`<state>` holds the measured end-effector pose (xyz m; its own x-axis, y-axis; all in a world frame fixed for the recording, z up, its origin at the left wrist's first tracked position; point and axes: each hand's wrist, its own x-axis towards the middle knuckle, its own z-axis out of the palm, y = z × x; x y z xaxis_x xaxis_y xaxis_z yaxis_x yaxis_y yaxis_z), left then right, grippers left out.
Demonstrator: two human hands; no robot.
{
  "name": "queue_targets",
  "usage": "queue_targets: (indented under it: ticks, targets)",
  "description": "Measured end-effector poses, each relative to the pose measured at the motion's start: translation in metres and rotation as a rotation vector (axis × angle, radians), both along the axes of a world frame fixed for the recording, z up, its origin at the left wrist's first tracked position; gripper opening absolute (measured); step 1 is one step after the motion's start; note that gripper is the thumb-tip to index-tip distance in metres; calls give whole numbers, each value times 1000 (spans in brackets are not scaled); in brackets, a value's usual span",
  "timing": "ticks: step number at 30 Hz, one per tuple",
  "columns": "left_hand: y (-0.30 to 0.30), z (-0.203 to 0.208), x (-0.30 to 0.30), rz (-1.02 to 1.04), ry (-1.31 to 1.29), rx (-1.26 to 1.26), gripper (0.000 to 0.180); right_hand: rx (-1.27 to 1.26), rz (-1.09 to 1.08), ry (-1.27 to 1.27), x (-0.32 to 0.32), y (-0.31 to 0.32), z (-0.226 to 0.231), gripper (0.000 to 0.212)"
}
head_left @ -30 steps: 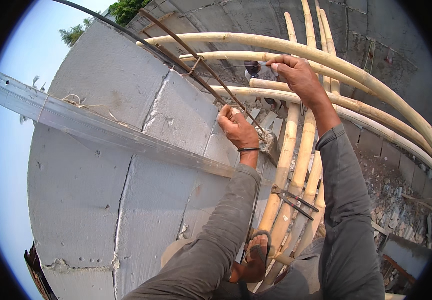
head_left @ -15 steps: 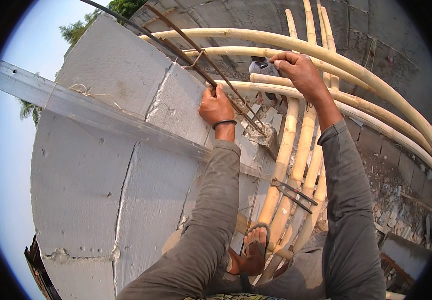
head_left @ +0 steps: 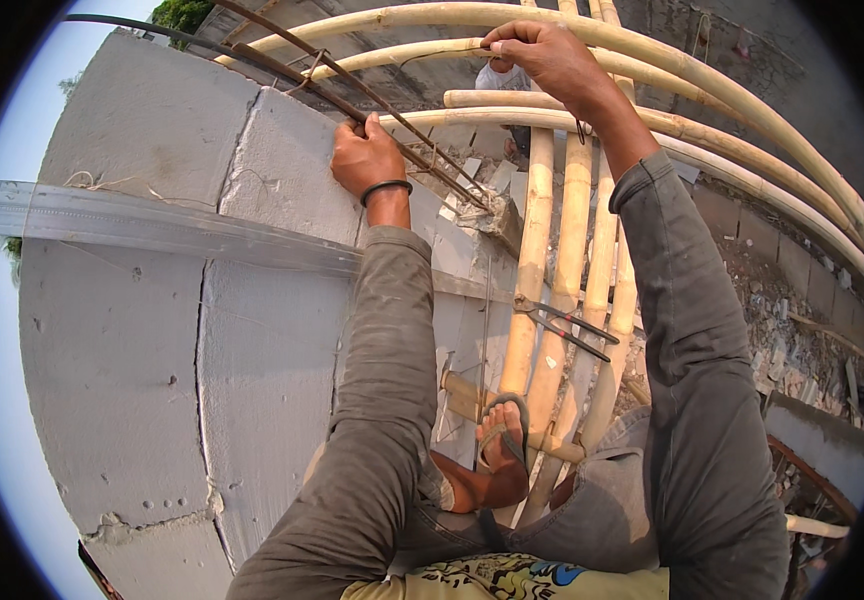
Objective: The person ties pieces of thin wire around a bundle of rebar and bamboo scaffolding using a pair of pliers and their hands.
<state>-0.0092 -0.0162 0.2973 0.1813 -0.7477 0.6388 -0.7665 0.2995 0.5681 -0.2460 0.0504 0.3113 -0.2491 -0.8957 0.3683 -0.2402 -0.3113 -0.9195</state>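
My left hand (head_left: 367, 160) is closed at the rusty rebar (head_left: 337, 97), thumb and fingertips pressed against the lower bar by the edge of the grey block wall (head_left: 272, 310). What else may lie between those fingers is hidden. Up and to the right, my right hand (head_left: 552, 70) pinches a thin dark tie wire (head_left: 422, 58), which curves off toward the rebar. A dark wire loop also hangs beneath that hand. Pincers (head_left: 564, 328) with dark and red handles lie across the bamboo poles (head_left: 570, 245), apart from both hands.
Long bamboo rails (head_left: 752, 130) cross beyond my hands. A metal channel (head_left: 182, 230) lies along the wall. My sandalled foot (head_left: 502, 440) rests on the bamboo. Another person (head_left: 504, 78) is partly visible below, behind the rails. Rubble (head_left: 787, 340) covers the ground at right.
My view has shifted, so the scene sits further left and higher. Both hands keep their grips; my right hand still holds the wire out from the rebar.
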Motion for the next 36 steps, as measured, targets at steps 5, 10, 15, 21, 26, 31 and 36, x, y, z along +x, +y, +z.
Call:
queue_targets:
  ticks: [5, 10, 15, 21, 26, 31, 36]
  targets:
    - [-9, 8, 2, 86, -273, 50, 34, 41, -22, 93, 3, 4, -1, 29]
    - [-12, 7, 0, 94, -297, 51, 32, 67, -44, 122, -2, 4, -5, 27]
    - [-2, 27, 2, 13, -555, 328, 31, 142, -244, 121, -27, -2, -31, 25]
    - [47, 2, -5, -372, -1125, 632, 37, 385, -237, -476, -35, 1, -116, 15]
    - [58, -32, -2, -530, -1011, 796, 36, 359, -62, -906, -42, 2, -124, 20]
    - [92, -92, 30, -644, -1005, 1068, 33, 284, -140, -1048, -39, 19, -106, 15]
    - [145, -167, 66, -672, -1090, 1310, 42, 299, -243, -1093, -36, 23, -120, 14]
